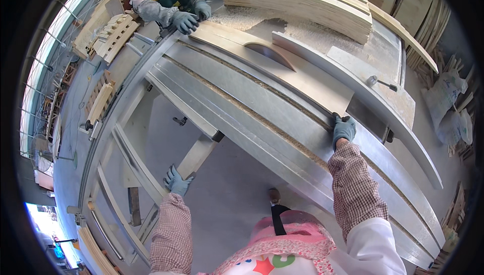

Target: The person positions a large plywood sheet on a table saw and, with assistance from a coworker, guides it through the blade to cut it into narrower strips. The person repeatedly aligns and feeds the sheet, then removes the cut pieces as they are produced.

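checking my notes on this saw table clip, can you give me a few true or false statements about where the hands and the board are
1. The right hand presses on the near end of the plywood board. True.
2. The left hand rests on the same board. False: it grips a slanted bar of the table frame, well apart from the board.
3. Both hands are bare. False: both wear blue-grey gloves.
4. A co-worker's gloved hands are at the far end of the board. True.
5. The saw blade rises through the board. True.
6. The stack of plywood sheets lies on the floor by the person's feet. False: it sits on the table beyond the blade.
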`<action>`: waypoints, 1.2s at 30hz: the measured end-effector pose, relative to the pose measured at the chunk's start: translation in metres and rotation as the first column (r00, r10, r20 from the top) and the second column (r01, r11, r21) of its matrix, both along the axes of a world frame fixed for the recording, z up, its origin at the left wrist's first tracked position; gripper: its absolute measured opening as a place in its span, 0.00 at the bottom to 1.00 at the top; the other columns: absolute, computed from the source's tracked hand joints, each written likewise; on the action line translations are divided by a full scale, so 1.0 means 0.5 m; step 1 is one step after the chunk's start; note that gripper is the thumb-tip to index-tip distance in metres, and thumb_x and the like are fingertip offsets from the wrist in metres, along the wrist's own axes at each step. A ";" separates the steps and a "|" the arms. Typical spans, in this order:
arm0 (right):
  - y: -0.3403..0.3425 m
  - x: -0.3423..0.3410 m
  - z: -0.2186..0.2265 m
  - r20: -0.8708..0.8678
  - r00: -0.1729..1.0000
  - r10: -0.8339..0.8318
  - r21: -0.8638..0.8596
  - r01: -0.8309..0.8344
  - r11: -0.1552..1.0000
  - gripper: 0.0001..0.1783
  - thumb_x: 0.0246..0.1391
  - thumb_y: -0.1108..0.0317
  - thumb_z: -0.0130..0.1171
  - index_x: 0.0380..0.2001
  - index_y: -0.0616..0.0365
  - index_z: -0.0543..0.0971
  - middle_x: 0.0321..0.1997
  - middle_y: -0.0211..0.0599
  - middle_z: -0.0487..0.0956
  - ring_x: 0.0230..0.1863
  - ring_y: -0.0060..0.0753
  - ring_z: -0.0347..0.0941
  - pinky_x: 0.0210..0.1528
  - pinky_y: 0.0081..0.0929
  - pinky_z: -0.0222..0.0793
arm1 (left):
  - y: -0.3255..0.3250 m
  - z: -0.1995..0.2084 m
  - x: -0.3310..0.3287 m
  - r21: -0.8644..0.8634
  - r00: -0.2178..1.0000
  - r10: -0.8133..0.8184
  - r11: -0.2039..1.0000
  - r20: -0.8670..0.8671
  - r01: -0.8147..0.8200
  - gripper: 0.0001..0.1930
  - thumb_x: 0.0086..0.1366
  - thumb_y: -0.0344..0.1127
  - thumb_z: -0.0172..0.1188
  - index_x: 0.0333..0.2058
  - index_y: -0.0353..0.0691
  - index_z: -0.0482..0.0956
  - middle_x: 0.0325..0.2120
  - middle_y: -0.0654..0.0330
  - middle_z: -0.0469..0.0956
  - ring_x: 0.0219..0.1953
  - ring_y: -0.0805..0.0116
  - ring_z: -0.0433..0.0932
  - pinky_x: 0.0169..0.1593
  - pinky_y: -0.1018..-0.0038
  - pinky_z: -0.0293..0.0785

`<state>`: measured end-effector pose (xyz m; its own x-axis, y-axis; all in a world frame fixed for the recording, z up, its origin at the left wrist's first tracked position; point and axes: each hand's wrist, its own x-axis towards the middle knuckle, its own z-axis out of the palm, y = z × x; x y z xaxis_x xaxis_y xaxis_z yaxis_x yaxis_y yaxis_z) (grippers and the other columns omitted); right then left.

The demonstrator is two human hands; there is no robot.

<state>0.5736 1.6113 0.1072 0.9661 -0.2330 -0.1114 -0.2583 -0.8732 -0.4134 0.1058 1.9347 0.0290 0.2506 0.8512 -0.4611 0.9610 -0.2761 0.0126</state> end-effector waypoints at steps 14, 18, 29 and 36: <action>0.031 -0.025 0.015 0.079 0.997 0.025 0.080 -0.032 0.996 0.22 0.41 0.50 0.63 0.30 0.58 0.79 0.32 0.47 0.79 0.36 0.49 0.74 0.41 0.39 0.66 | 0.032 -0.020 -0.012 -0.008 0.998 0.001 1.000 0.057 -0.001 0.55 0.38 0.65 0.66 0.60 0.47 0.48 0.59 0.55 0.53 0.61 0.55 0.51 0.63 0.54 0.39; 0.045 -0.030 0.014 0.053 0.999 -0.003 0.113 -0.003 0.994 0.22 0.41 0.49 0.63 0.31 0.58 0.79 0.33 0.47 0.79 0.37 0.49 0.74 0.41 0.39 0.66 | 0.048 -0.033 -0.021 -0.005 0.997 -0.019 1.000 0.076 0.019 0.54 0.38 0.66 0.64 0.60 0.47 0.49 0.59 0.55 0.53 0.61 0.54 0.51 0.63 0.53 0.39; 0.088 -0.032 -0.022 0.007 0.990 -0.143 0.233 0.138 0.963 0.24 0.42 0.48 0.62 0.34 0.57 0.79 0.38 0.46 0.79 0.41 0.47 0.74 0.44 0.38 0.66 | 0.078 -0.036 -0.025 0.059 0.988 -0.062 0.997 0.141 0.054 0.53 0.40 0.70 0.60 0.59 0.44 0.52 0.57 0.54 0.55 0.61 0.54 0.51 0.63 0.52 0.38; 0.126 -0.041 -0.003 -0.010 0.992 -0.128 0.201 0.127 0.971 0.23 0.44 0.47 0.60 0.34 0.57 0.79 0.37 0.46 0.79 0.40 0.47 0.74 0.43 0.38 0.66 | 0.111 -0.048 -0.028 0.106 0.983 -0.101 0.991 0.156 0.085 0.53 0.41 0.71 0.58 0.59 0.43 0.53 0.57 0.53 0.56 0.60 0.51 0.53 0.62 0.52 0.40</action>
<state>0.5532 1.6745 0.1059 0.9303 -0.3274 -0.1653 -0.3603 -0.7323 -0.5779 0.0916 1.9903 0.0052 0.3947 0.8601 -0.3232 0.9188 -0.3717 0.1331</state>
